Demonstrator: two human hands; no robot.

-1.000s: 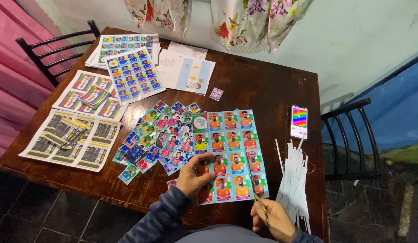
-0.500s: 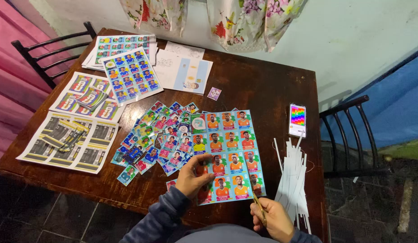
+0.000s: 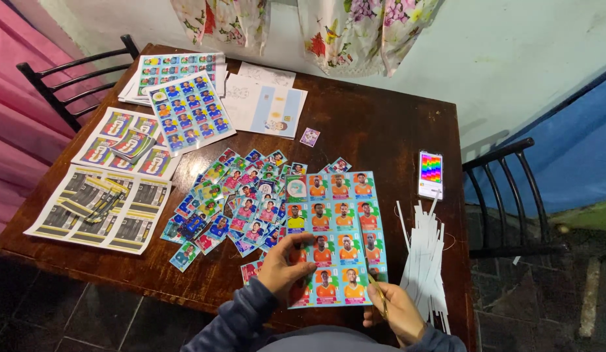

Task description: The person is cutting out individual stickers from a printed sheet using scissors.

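wooden table; left grip pinches sticker sheet.

1. The left hand is bare, with no glove, ring or band showing.
2. A dark blue-grey long sleeve covers the left forearm; its cuff ends at the wrist, just below the near edge of the surface.
3. The sleeve cloth looks soft and knitted, with loose folds.
4. The right hand is bare as well.
5. A cuff of the same dark cloth shows at the right wrist.
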